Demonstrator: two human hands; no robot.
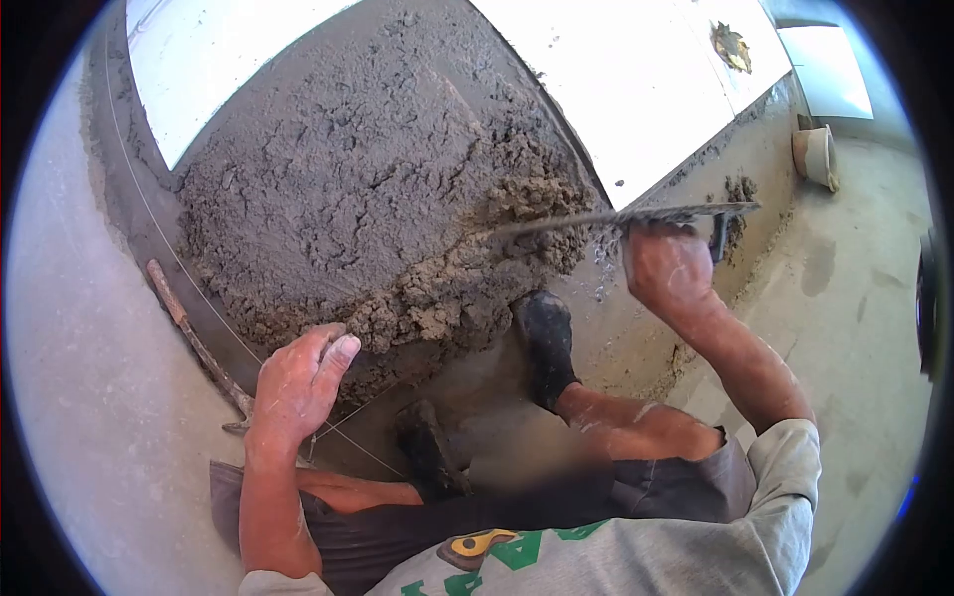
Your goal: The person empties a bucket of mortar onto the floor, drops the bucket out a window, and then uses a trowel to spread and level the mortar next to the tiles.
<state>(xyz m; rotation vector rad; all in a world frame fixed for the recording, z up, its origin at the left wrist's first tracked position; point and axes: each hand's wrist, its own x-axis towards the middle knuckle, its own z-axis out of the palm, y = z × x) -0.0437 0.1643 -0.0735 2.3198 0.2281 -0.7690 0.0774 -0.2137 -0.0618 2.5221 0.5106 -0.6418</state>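
My right hand (pixel 671 268) grips a plastering trowel (pixel 581 221), whose long flat blade shows nearly edge-on above the knuckles. The blade's left end is at a heap of wet mortar (pixel 527 199), beside the corner of a large white tile (pixel 656 89). My left hand (pixel 298 382) hovers at the near left edge of the spread mortar bed (pixel 338 199). It holds nothing I can see; its fingers are loosely bent with the thumb a little apart. Some of its fingers are hidden behind the thumb side.
Another white tile (pixel 219 60) borders the mortar at upper left. A thin string (pixel 149 204) runs along the left side, near a wooden-handled tool (pixel 194 343). A bucket (pixel 815 159) stands at upper right. My dark boot (pixel 547 343) touches the mortar's near edge.
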